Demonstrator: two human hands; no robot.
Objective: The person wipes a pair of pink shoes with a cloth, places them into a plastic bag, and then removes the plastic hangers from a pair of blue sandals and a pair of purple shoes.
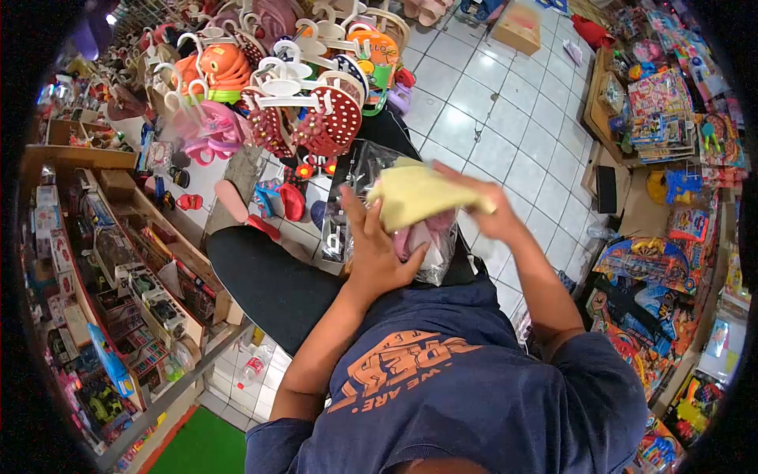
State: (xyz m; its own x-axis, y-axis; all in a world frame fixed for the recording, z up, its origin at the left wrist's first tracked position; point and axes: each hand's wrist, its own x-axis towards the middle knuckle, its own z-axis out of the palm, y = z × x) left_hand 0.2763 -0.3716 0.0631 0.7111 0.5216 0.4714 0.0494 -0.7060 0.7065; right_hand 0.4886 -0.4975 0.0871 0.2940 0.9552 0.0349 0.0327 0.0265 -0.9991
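Note:
A yellow cloth (418, 192) is bunched over a clear plastic bag (438, 257) with pink items inside, on my lap. My right hand (489, 205) grips the cloth's right end, slightly blurred. My left hand (379, 245) rests against the bag's left side, fingers spread, its thumb on the pink item and its fingertips near the cloth's left edge. Under the bag's left part lies a black printed packet (335, 229).
Children's shoes on white hangers (324, 118) hang just ahead. Loose slippers (231, 199) lie on the tiled floor (489, 103). Wooden shelves of boxed toys (158, 292) stand at left, and packaged toys (655, 268) at right. A plastic bottle (253, 367) lies at lower left.

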